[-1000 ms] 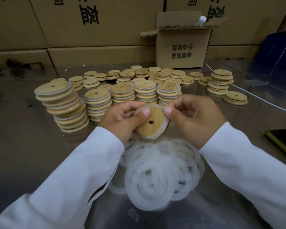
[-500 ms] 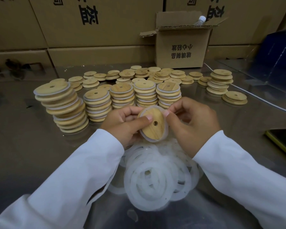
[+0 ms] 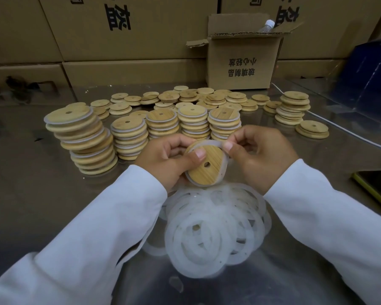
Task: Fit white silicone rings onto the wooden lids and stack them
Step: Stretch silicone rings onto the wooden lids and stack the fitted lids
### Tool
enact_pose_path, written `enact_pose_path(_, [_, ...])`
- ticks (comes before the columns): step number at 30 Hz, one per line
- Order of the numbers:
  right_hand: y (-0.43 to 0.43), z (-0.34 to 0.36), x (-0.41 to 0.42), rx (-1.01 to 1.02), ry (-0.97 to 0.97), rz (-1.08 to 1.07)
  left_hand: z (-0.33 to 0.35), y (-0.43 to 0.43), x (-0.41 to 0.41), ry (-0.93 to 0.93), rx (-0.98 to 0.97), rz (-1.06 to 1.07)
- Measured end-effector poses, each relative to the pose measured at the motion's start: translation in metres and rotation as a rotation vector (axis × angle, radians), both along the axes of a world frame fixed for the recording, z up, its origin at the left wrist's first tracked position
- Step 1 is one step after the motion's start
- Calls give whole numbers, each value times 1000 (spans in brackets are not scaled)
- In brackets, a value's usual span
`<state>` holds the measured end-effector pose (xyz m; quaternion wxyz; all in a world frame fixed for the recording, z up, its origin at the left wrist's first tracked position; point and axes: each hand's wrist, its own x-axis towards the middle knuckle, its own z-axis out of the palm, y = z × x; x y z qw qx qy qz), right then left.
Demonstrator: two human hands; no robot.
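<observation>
ring [image 3: 209, 143] now pulled clear of lid [image 3: 201, 172] rim by right hand [image 3: 260, 157].

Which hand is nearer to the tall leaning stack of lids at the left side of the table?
Left. The left hand holds the wooden lid just right of the leaning stack; the right hand pinches the ring farther right, beyond that lid.

One view, head-worn, wide-angle. It faces forward and down across the counter [image 3: 26, 183], close over the left hand [image 3: 165, 159] and right hand [image 3: 257, 157] at frame centre. The far field ends at stacked cardboard cartons [image 3: 158, 38].
</observation>
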<state>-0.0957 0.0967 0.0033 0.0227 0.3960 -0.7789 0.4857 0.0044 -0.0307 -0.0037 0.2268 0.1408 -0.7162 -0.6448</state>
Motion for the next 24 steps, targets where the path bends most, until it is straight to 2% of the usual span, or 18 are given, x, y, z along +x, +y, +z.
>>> enact_pose_path(7, [-1, -9, 6, -54, -10, 15, -7, 2, 1, -24, 50, 67])
enact_pose_path(11, [-4, -14, 10, -121, -102, 18, -9, 1, -1, 1, 86, 111])
enact_pose_path(18, [-5, -12, 9, -208, -356, 0, -13, 0, -2, 65, 13, 106])
enact_pose_path(22, [-2, -11, 2, -150, -693, 34, -13, 0, -1, 120, -64, 88])
enact_pose_path(24, [0, -9, -1, -117, -780, 60, -10, -1, 0, 133, -100, 62])
